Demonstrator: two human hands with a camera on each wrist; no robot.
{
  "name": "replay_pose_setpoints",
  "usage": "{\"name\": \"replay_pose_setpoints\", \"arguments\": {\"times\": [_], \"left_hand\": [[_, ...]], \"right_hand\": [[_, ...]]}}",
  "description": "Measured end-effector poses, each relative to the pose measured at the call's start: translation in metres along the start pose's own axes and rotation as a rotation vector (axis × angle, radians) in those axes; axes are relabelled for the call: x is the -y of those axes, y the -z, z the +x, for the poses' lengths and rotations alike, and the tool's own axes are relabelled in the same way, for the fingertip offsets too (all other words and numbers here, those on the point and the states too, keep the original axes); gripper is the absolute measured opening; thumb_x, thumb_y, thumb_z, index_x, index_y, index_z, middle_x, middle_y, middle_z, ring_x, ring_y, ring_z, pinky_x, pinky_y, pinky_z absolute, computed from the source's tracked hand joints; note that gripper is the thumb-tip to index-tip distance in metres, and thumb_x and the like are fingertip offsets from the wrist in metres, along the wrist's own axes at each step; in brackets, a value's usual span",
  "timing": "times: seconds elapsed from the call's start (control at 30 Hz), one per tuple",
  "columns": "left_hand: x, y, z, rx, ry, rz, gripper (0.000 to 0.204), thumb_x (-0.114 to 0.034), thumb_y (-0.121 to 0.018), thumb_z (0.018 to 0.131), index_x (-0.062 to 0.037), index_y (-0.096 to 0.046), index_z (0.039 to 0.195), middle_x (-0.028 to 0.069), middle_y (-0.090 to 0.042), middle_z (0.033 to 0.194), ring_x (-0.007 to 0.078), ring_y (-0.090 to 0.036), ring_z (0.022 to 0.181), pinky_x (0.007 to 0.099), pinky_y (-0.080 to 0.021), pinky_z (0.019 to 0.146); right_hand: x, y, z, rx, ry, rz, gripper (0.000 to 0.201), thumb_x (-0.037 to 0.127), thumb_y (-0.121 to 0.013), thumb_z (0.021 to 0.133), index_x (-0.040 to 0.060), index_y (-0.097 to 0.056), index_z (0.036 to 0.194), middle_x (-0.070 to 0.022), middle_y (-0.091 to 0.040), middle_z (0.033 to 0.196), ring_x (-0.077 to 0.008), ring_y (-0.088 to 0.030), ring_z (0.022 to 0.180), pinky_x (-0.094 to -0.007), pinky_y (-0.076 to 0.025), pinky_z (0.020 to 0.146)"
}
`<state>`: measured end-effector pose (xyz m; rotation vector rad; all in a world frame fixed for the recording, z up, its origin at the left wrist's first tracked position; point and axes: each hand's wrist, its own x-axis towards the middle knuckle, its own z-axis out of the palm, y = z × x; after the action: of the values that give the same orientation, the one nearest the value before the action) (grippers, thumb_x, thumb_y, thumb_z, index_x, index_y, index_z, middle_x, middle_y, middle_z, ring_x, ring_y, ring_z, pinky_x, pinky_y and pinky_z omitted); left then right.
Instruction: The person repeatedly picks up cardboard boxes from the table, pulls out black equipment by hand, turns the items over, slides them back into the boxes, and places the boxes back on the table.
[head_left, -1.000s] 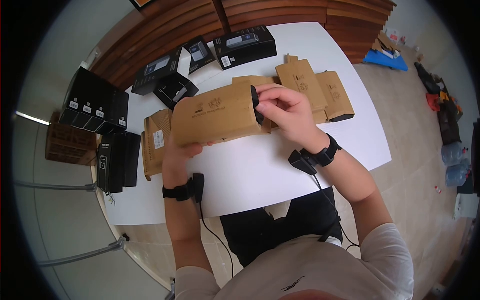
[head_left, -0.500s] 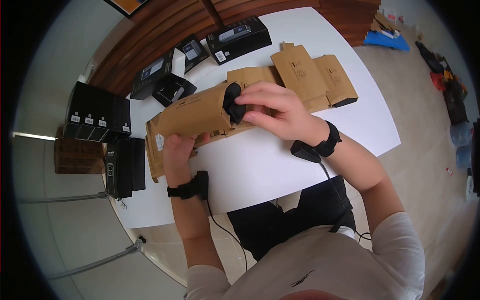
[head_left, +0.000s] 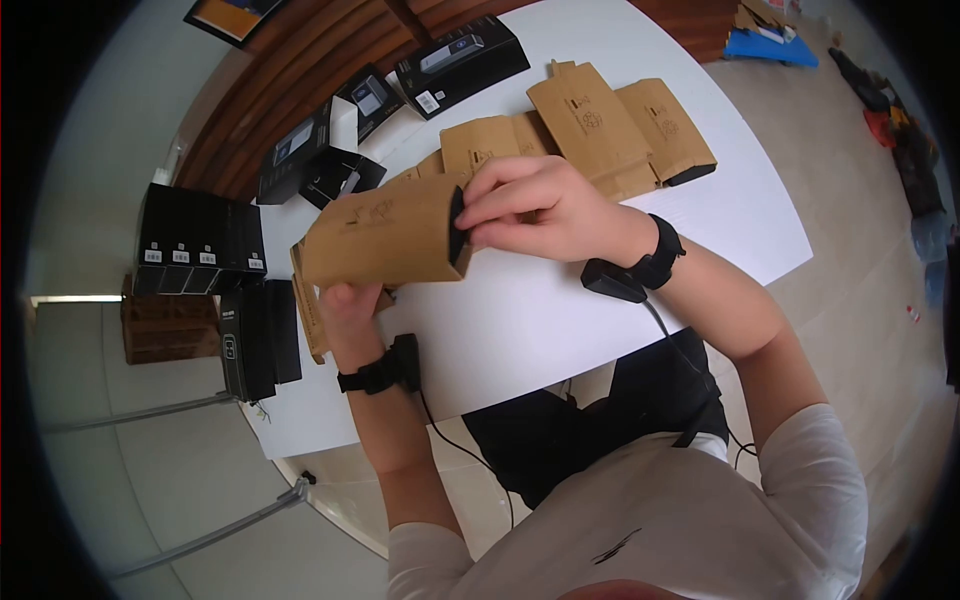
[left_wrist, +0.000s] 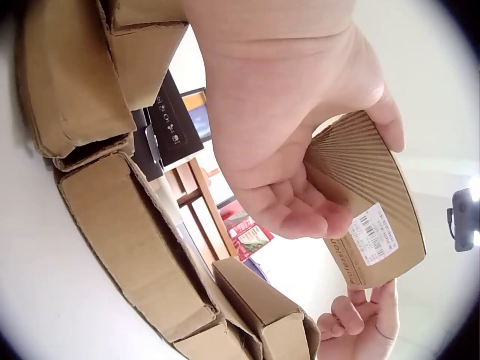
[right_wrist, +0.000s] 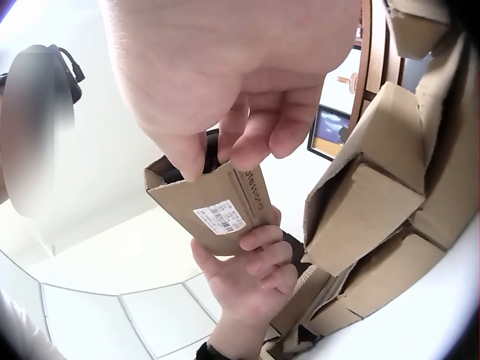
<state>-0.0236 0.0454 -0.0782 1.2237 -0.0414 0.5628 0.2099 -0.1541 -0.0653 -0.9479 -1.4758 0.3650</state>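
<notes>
A brown cardboard sleeve (head_left: 380, 235) is held above the table's left half by my left hand (head_left: 350, 308), with the thumb along its near side and the fingers under it. Its label (left_wrist: 375, 234) shows on the underside in the left wrist view. At the sleeve's right-hand open end sits a black item (right_wrist: 212, 152), mostly hidden inside; its kind does not show. My right hand (head_left: 560, 212) pinches this item between thumb and fingers, right at the sleeve's edge.
Several brown cardboard sleeves (head_left: 590, 125) lie across the table's (head_left: 500, 340) far side, one beneath the held sleeve. Black printed boxes (head_left: 463, 62) stand along the back, more black boxes (head_left: 200, 235) at the left edge. Cables (head_left: 460, 450) hang from both wrist cameras.
The held sleeve has shifted left and tipped, its open end swinging toward the head camera and back. The black item shows less at the opening than half a second ago. My right hand followed it.
</notes>
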Motion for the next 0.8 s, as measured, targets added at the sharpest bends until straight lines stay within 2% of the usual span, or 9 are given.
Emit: {"name": "replay_pose_setpoints", "arguments": {"times": [0.1,0.2,0.3,0.37,0.4,0.47,0.57,0.7,0.8], "left_hand": [[0.007,-0.001,0.0,-0.063,-0.098,0.201,0.089,-0.038,-0.082,0.078,0.0024,-0.037,0.143,0.0152,-0.047,0.142,0.0307,-0.045,0.133,0.0467,-0.04,0.109],[0.004,-0.01,0.002,-0.042,-0.07,0.098,0.079,-0.031,-0.076,0.086,-0.0024,-0.035,0.146,0.0134,-0.05,0.138,0.0238,-0.053,0.123,0.0364,-0.049,0.095],[-0.014,-0.023,0.001,0.037,0.126,0.342,0.094,-0.05,-0.081,0.076,-0.0033,-0.038,0.145,0.011,-0.05,0.138,0.0246,-0.052,0.12,0.0371,-0.047,0.093],[-0.013,-0.037,-0.002,-0.043,0.142,0.12,0.058,-0.045,-0.054,0.097,-0.0044,-0.045,0.137,0.0091,-0.063,0.112,0.015,-0.06,0.077,0.0286,-0.043,0.054],[-0.013,-0.048,-0.008,-0.056,0.135,0.115,0.058,-0.045,-0.054,0.097,-0.0044,-0.045,0.137,0.0091,-0.063,0.112,0.015,-0.06,0.077,0.0286,-0.043,0.054],[-0.017,-0.074,-0.018,-0.47,0.111,-0.039,0.056,-0.046,-0.045,0.098,-0.0055,-0.046,0.136,0.01,-0.065,0.109,0.0148,-0.059,0.071,0.0272,-0.043,0.053],[-0.027,-0.055,-0.038,-0.261,0.238,-0.253,0.065,-0.053,-0.054,0.092,-0.0084,-0.046,0.138,0.0092,-0.059,0.124,0.0192,-0.06,0.098,0.0322,-0.048,0.069],[-0.028,-0.085,-0.06,-0.299,0.232,-0.05,0.053,-0.042,-0.046,0.096,-0.0061,-0.046,0.135,0.0124,-0.059,0.123,0.0225,-0.062,0.1,0.0315,-0.05,0.064],[-0.023,-0.105,-0.057,-0.606,0.055,0.199,0.046,-0.033,-0.049,0.097,-0.003,-0.046,0.132,0.0129,-0.059,0.119,0.0245,-0.064,0.094,0.0331,-0.051,0.058]], "right_hand": [[-0.001,0.001,-0.004,0.02,-0.015,0.024,0.017,0.005,-0.068,0.084,0.0045,-0.072,0.101,-0.0031,-0.066,0.096,-0.0085,-0.055,0.059,-0.0241,-0.044,0.056],[0.004,0.002,-0.005,0.011,-0.028,0.032,0.023,0.0,-0.06,0.084,0.0027,-0.07,0.105,-0.005,-0.065,0.101,-0.0108,-0.057,0.06,-0.0249,-0.046,0.057],[0.003,0.005,-0.003,0.023,-0.041,0.086,0.028,0.0,-0.056,0.085,-0.0005,-0.066,0.111,-0.0089,-0.062,0.109,-0.0147,-0.061,0.075,-0.0263,-0.048,0.064],[0.006,0.008,0.0,0.012,-0.02,0.129,0.032,0.004,-0.058,0.086,-0.003,-0.062,0.116,-0.0113,-0.059,0.116,-0.019,-0.061,0.092,-0.0293,-0.05,0.074],[0.009,0.008,0.0,0.027,-0.023,0.132,0.032,0.004,-0.058,0.086,-0.003,-0.062,0.116,-0.0113,-0.059,0.116,-0.019,-0.061,0.092,-0.0293,-0.05,0.074],[0.016,0.007,0.001,0.027,-0.095,0.17,0.035,0.009,-0.062,0.087,-0.0027,-0.06,0.119,-0.012,-0.056,0.122,-0.0226,-0.058,0.103,-0.0318,-0.049,0.083],[0.024,0.0,0.0,0.101,-0.141,0.2,0.035,0.001,-0.058,0.088,-0.0041,-0.059,0.123,-0.0116,-0.051,0.13,-0.0205,-0.055,0.108,-0.0296,-0.047,0.089],[0.026,-0.004,-0.003,0.126,-0.04,0.111,0.034,0.004,-0.062,0.089,-0.0012,-0.06,0.122,-0.0114,-0.053,0.129,-0.0207,-0.057,0.108,-0.0286,-0.049,0.089],[0.023,-0.001,0.0,-0.001,-0.053,0.107,0.029,0.005,-0.063,0.088,0.0017,-0.063,0.117,-0.0094,-0.057,0.123,-0.0177,-0.059,0.099,-0.0264,-0.051,0.08]]}}
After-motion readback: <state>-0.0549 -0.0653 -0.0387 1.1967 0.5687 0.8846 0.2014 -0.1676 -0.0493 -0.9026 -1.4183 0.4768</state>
